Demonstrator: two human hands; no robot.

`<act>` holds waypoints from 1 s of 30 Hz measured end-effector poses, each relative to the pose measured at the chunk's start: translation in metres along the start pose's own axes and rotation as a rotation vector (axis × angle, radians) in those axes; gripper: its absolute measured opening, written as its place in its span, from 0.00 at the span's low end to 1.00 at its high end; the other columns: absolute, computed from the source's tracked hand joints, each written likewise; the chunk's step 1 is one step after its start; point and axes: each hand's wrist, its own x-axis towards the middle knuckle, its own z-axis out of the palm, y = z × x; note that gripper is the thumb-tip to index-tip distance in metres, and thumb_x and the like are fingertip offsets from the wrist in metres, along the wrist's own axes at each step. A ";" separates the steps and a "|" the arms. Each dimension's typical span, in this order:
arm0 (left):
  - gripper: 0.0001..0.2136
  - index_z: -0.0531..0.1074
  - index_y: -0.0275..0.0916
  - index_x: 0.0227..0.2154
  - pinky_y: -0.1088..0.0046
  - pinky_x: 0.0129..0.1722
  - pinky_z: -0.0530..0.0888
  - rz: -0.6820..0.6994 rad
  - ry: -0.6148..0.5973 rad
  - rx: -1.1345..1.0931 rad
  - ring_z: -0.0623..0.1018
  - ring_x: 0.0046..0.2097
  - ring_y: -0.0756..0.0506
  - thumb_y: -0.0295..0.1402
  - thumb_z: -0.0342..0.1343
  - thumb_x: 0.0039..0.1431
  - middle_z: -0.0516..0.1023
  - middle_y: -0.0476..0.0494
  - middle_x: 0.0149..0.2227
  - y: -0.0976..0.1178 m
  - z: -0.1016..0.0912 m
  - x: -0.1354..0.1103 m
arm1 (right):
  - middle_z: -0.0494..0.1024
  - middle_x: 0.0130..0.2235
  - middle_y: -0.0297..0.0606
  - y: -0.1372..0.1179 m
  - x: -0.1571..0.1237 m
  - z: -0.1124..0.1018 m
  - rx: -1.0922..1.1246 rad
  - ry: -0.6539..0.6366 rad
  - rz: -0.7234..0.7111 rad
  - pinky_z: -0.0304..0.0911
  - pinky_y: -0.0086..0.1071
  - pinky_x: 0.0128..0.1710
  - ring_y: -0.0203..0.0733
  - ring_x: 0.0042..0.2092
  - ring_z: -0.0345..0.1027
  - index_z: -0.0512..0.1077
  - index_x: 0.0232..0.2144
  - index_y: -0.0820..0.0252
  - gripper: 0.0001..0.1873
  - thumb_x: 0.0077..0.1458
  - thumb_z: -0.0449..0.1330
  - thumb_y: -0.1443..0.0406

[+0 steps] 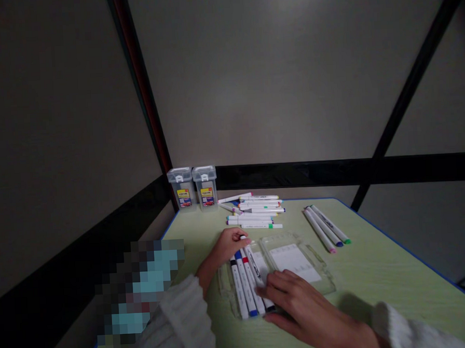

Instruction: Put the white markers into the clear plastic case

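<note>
A clear hinged plastic case (pixel 331 287) lies opened flat on the table. White markers with black, blue and red bands, such as the black-banded marker (pixel 239 290), lie side by side in its left half. My left hand (pixel 229 245) is closed with its fingertips on the far end of the rightmost marker (pixel 253 264), which has black lettering. At that marker's near, black end is my right hand (pixel 297 301), with thumb and fingers curled around it. The right fingers partly hide the near end. A white paper insert (pixel 294 261) shows in the right half.
Several loose white markers (pixel 258 218) lie in a pile at the back. Three thicker markers (pixel 326 230) rest to the right. Two lidded clear boxes (pixel 182 189) with yellow labels stand at the back left. A blurred-out patch (pixel 152 282) covers the left side. Walls border the table.
</note>
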 end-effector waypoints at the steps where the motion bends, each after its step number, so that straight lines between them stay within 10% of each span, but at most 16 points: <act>1: 0.10 0.69 0.32 0.24 0.77 0.25 0.63 -0.004 -0.005 0.003 0.67 0.24 0.53 0.30 0.59 0.35 0.68 0.51 0.20 0.000 0.000 0.000 | 0.69 0.38 0.39 0.000 0.000 0.000 0.003 -0.002 -0.003 0.55 0.38 0.40 0.45 0.40 0.61 0.66 0.40 0.58 0.10 0.55 0.53 0.62; 30: 0.08 0.67 0.33 0.23 0.78 0.24 0.60 0.007 -0.061 0.026 0.65 0.23 0.54 0.31 0.58 0.38 0.66 0.52 0.20 0.002 0.000 -0.002 | 0.69 0.40 0.39 0.000 0.000 0.000 0.026 -0.018 -0.001 0.55 0.40 0.42 0.46 0.42 0.61 0.65 0.44 0.57 0.14 0.55 0.53 0.61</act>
